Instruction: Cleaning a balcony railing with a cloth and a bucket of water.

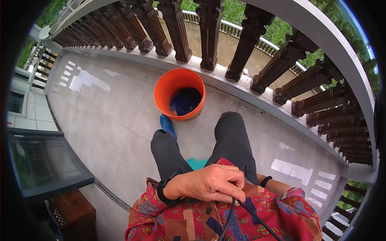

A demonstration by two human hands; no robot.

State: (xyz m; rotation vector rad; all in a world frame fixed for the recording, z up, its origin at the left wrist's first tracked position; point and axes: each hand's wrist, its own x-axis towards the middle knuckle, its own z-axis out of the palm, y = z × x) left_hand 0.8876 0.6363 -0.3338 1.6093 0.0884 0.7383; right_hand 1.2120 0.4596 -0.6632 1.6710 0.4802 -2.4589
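Across my lap, my left hand pinches a thin black cable between thumb and fingers. Two strands of it run down over my red patterned shirt. My right hand shows only a sliver beside my right thigh; its fingers are hidden. Each wrist wears a black band. On the floor beyond my knees stands an orange plastic bucket, with something dark blue in its bottom that I cannot make out clearly. A blue rubber boot shows between my left knee and the bucket.
Past the bucket, a balustrade with dark brown balusters curves along the balcony edge. Shiny grey tiles cover the floor. An open glazed window sash juts in at left, above a brown wooden cabinet. Something turquoise lies between my thighs.
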